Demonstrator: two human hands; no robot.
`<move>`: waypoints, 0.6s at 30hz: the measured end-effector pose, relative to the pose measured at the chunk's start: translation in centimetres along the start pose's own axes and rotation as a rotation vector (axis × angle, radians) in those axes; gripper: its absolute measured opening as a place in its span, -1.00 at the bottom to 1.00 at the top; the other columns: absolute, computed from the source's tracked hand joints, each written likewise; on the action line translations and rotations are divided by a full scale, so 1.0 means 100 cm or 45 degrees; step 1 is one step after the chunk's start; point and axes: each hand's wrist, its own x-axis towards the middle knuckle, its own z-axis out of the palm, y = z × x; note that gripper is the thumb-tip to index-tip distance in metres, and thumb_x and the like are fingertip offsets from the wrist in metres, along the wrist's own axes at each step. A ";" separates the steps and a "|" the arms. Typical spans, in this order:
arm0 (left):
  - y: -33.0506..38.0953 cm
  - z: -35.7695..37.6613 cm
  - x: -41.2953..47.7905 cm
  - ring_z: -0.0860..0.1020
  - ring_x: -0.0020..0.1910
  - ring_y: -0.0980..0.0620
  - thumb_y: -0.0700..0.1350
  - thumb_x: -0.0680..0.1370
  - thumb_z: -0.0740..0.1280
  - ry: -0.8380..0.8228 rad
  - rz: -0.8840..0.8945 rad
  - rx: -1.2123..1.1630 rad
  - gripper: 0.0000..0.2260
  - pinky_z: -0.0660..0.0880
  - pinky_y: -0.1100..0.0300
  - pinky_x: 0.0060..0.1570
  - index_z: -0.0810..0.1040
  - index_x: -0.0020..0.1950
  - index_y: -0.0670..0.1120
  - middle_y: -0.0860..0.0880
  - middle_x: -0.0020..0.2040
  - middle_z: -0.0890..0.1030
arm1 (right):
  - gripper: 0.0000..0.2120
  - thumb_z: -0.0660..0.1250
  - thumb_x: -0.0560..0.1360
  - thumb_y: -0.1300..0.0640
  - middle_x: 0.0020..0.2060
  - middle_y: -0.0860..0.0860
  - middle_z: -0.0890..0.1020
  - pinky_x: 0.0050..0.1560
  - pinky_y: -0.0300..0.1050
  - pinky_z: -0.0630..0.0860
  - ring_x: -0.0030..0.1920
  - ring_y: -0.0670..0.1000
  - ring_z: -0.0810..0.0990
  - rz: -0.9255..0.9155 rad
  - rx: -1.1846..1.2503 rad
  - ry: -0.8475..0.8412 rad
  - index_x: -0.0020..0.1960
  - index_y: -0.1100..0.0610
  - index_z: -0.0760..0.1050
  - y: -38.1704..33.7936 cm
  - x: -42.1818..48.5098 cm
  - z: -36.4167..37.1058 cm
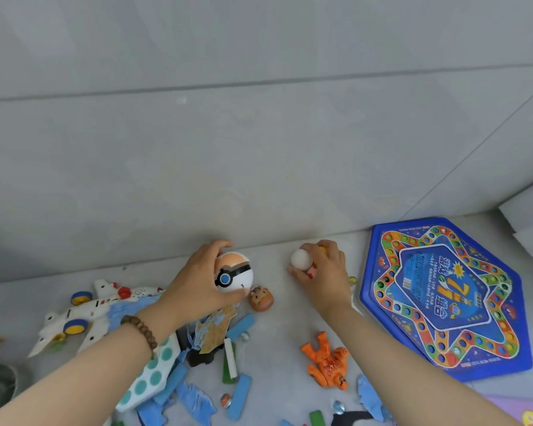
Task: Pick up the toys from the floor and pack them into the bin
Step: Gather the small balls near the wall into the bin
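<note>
The grey floor (274, 333) met a grey wall. The left hand (197, 284) gripped a capsule ball (234, 272), fingers curled round it. The right hand (323, 272) pinched a white ball (301, 259) near the wall's foot. A plane (83, 312), an orange figure (326, 361) and a blue board (443, 299) lay on the floor.

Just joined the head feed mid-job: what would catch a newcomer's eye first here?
The big blue hexagonal game board at the right, lying flat on the floor, stands out most. In the middle, the left hand grips a white-and-orange ball and the right hand holds a small white ball. Toys litter the floor below, notably an orange figure and a white toy plane at the left.
</note>
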 end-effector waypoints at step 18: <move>0.083 -0.194 -0.242 0.56 -0.05 0.20 0.11 0.32 0.52 0.379 0.024 -0.265 -0.54 0.50 0.35 -0.12 0.46 0.15 0.13 0.12 0.02 0.55 | -0.74 0.39 0.45 0.02 -0.35 0.00 0.46 -0.45 -0.25 0.37 -0.47 -0.10 0.38 0.075 0.933 -0.634 0.11 0.05 0.52 -0.272 -0.132 -0.167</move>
